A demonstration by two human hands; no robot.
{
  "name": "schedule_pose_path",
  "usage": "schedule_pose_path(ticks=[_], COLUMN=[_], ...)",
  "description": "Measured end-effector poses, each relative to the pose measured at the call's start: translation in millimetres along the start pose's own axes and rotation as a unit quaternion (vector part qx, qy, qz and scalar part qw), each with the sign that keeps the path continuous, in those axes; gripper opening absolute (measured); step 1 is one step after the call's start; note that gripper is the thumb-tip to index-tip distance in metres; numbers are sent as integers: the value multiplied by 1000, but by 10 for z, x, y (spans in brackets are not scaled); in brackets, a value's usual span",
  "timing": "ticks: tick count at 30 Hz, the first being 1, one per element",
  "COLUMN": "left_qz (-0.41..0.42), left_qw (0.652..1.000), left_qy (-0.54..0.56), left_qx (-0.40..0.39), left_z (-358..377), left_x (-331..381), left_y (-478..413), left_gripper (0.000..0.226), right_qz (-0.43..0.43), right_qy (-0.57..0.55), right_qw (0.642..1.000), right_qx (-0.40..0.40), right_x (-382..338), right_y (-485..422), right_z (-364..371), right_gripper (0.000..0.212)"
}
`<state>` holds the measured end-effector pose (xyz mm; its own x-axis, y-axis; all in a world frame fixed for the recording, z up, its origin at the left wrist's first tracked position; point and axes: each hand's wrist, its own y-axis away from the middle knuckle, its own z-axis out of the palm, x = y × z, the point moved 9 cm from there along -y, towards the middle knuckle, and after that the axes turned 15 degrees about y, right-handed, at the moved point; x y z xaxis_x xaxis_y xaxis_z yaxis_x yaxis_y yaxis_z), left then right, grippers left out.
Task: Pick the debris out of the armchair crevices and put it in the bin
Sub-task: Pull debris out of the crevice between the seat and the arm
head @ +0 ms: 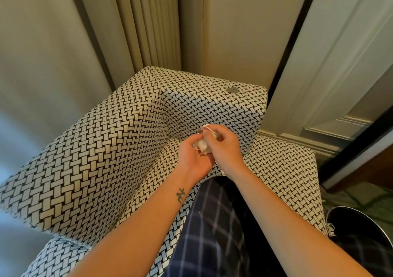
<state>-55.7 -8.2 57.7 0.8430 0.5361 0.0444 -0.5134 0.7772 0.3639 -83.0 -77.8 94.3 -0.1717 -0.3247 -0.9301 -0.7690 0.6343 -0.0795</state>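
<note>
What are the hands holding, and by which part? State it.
The left hand cups a crumpled pale wad of debris from underneath, in its palm; the right hand pinches the wad's top edge.

The left hand [194, 159] and right hand [223, 147] hold debris [203, 145] above the armchair [95, 159] seat; curtains [148, 21] hang behind it, and the bin [359, 226] stands to its right.

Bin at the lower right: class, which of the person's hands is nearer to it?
Right. The right hand is up and left of the bin; the left hand lies farther left. Both grip crumpled debris.
</note>
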Motion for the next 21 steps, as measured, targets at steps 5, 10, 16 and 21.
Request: schedule_pose_path(ticks=[5, 10, 16, 21], left_qz=[-31, -7, 32, 29], left_qw=[999, 999, 994, 989], left_qy=[19, -42, -97, -141], left_qx=[-22, 0, 27, 43], left_z=[82, 57, -31, -85], left_x=[-23, -35, -29, -25], left_y=[4, -93, -178, -179], left_gripper=[43, 51, 43, 49], right_qz=[-75, -103, -91, -81], right_qy=[117, 202, 207, 201], right_qw=[990, 974, 974, 974], right_qx=[17, 20, 1, -62], right_x=[-62, -87, -45, 3], right_y=[-46, -34, -13, 26], right_z=[-99, -120, -149, -143], right_gripper=[14, 13, 17, 23])
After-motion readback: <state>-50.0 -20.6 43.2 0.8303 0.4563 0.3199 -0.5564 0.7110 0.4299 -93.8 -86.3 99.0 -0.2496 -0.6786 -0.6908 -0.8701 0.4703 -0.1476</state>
